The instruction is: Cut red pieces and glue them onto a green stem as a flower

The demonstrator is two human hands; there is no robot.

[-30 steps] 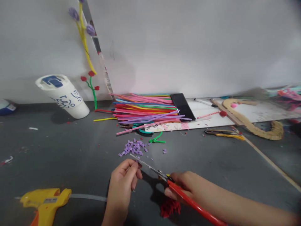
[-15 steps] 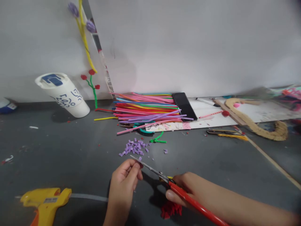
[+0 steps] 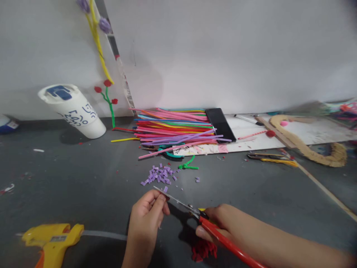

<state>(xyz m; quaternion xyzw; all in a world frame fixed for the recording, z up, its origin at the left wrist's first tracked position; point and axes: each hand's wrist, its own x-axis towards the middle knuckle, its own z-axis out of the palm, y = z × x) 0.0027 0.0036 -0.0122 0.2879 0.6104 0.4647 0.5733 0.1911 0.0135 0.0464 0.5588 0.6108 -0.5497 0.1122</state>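
Note:
My left hand [image 3: 146, 217] is closed in a pinch, and a short purple end of a pipe cleaner [image 3: 165, 189] shows at its fingertips; the rest is hidden by the fingers. My right hand [image 3: 220, 221] grips red-handled scissors [image 3: 205, 221], whose blades lie across the left fingertips beside that purple end. Just beyond the blades is a loose heap of small cut purple pieces [image 3: 160, 174]. Below the right hand, partly covered by the scissors, sits a red fuzzy bundle [image 3: 203, 250].
A yellow glue gun [image 3: 52, 238] lies at the front left, a white tumbler [image 3: 74, 111] behind it. Along the wall are a stack of coloured pipe cleaners [image 3: 173, 128], a black phone [image 3: 221, 124] and a white board [image 3: 248, 143]. A cutter knife [image 3: 272, 159] lies to the right.
The camera view has shifted slightly. Both hands and the scissors keep nearly the same pose, with the blades at the left fingertips.

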